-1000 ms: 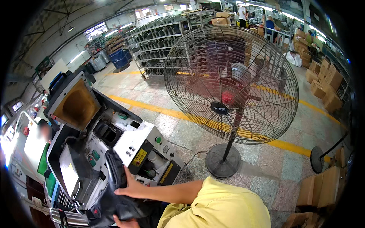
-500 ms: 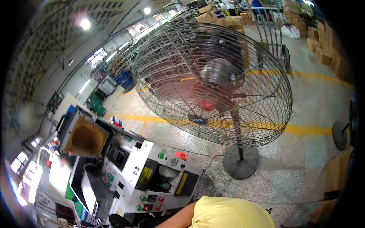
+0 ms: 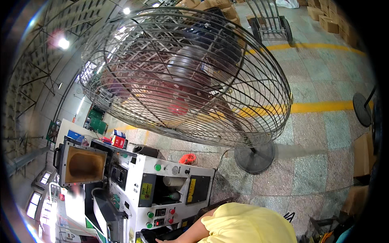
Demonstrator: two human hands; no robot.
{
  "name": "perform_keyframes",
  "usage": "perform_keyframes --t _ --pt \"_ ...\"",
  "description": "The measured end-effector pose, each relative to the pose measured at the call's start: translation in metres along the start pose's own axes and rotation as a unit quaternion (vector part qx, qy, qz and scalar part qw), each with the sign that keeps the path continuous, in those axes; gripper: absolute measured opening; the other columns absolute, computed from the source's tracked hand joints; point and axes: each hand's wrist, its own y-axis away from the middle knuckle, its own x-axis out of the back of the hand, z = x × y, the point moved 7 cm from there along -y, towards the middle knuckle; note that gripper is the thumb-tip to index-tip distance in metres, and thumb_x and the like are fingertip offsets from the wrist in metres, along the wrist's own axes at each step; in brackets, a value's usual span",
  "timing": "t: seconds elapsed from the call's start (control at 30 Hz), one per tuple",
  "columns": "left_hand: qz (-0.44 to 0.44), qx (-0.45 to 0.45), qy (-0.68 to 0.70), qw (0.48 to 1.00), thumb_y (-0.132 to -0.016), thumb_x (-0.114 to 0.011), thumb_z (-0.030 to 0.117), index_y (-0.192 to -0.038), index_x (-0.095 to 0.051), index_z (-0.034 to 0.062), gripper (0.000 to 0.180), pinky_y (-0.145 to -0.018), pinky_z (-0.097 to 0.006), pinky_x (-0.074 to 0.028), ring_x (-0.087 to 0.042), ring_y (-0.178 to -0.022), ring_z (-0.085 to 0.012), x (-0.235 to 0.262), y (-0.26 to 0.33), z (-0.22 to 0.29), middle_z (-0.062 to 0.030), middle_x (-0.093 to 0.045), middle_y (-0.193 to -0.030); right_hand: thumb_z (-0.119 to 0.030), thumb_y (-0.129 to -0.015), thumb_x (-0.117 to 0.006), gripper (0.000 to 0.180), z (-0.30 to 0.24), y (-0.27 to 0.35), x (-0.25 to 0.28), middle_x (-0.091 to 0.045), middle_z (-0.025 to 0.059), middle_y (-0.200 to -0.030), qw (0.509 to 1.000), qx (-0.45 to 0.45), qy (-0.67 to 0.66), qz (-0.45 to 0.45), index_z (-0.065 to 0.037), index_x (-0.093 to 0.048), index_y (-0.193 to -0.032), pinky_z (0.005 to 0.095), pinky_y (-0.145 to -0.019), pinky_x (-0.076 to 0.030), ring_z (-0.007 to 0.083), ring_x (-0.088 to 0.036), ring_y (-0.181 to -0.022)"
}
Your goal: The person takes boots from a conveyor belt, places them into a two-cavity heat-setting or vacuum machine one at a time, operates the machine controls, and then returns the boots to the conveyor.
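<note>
A bare arm point(image 3: 199, 231) in a yellow sleeve point(image 3: 251, 223) enters from the lower edge and reaches left; by its position it looks like my right arm. Only a sliver of my right hand point(image 3: 167, 241) shows at the bottom edge, so its fingers and anything in them are hidden. It is nearest to the lower front of a white machine point(image 3: 139, 172) with green buttons point(image 3: 150, 215), red buttons point(image 3: 172, 211) and a small lit red display. An open recess point(image 3: 169, 195) in the machine holds a pale cylinder. My left hand is out of view.
A large caged pedestal fan point(image 3: 255, 158) stands beyond the machine, filling the upper middle. A brown-lined box point(image 3: 84, 164) sits open at the machine's far left. An orange coil point(image 3: 187, 158) lies behind the machine. Cartons point(image 3: 363, 154) stand at right, a hand truck point(image 3: 271, 30) farther back.
My view has shifted, so the fan appears larger and farther left, while the floor at right shows more. A little of the hand now shows at the lower edge beside the machine.
</note>
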Motion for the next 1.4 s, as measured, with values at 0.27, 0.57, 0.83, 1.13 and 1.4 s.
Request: perform_keyframes --t 0.27,0.57,0.83,1.13,1.4 --pt "0.000 -0.006 -0.031 0.999 -0.076 -0.065 0.034 -0.133 -0.046 0.0066 0.065 -0.092 -0.049 -0.047 -0.051 -0.112 -0.0393 0.007 0.006 -0.001 -0.0197 -0.054 -0.124 -0.038 -0.071 -0.075 0.125 0.048 -0.027 0.001 -0.058 0.0250 -0.120 0.998 -0.066 0.010 0.007 0.005 0.015 -0.146 0.0362 -0.085 -0.047 0.0281 -0.060 -0.101" --pt "0.019 0.002 -0.044 0.999 -0.077 -0.065 0.032 -0.132 -0.047 0.0075 0.063 -0.091 -0.049 -0.047 -0.052 -0.111 -0.0394 0.029 0.016 -0.013 -0.0196 -0.054 -0.123 -0.050 -0.066 -0.076 0.132 0.022 0.006 0.002 -0.051 0.0294 -0.129 0.995 -0.087 0.044 0.001 0.008 0.013 -0.145 0.0385 -0.091 -0.047 0.0351 -0.055 -0.114" --pt "0.026 0.014 -0.038 0.999 -0.078 -0.065 0.031 -0.132 -0.047 0.0082 0.062 -0.090 -0.050 -0.047 -0.053 -0.110 -0.0395 0.033 0.018 -0.023 -0.0196 -0.055 -0.122 -0.053 -0.068 -0.076 0.132 0.047 -0.020 0.002 0.000 0.0334 -0.152 0.986 -0.122 0.112 0.015 -0.002 0.017 -0.147 0.0456 -0.110 -0.028 0.0427 -0.020 -0.140" --pt "0.034 0.030 -0.029 0.999 -0.078 -0.064 0.029 -0.132 -0.047 0.0091 0.060 -0.089 -0.050 -0.048 -0.053 -0.109 -0.0397 0.039 0.014 -0.038 -0.0196 -0.055 -0.122 -0.054 -0.069 -0.075 0.130 0.034 -0.014 0.007 0.004 0.0343 -0.152 0.979 -0.147 0.137 0.017 -0.008 0.018 -0.148 0.0482 -0.110 -0.026 0.0463 -0.016 -0.139" --pt "0.068 0.035 -0.011 0.997 -0.079 -0.064 0.028 -0.132 -0.048 0.0099 0.059 -0.088 -0.050 -0.048 -0.054 -0.108 -0.0398 0.073 0.033 -0.055 -0.0196 -0.056 -0.121 -0.048 -0.075 -0.070 0.114 0.032 -0.012 0.002 -0.010 0.0337 -0.149 0.974 -0.145 0.172 0.033 -0.010 0.007 -0.150 0.0473 -0.105 -0.034 0.0465 -0.031 -0.131"
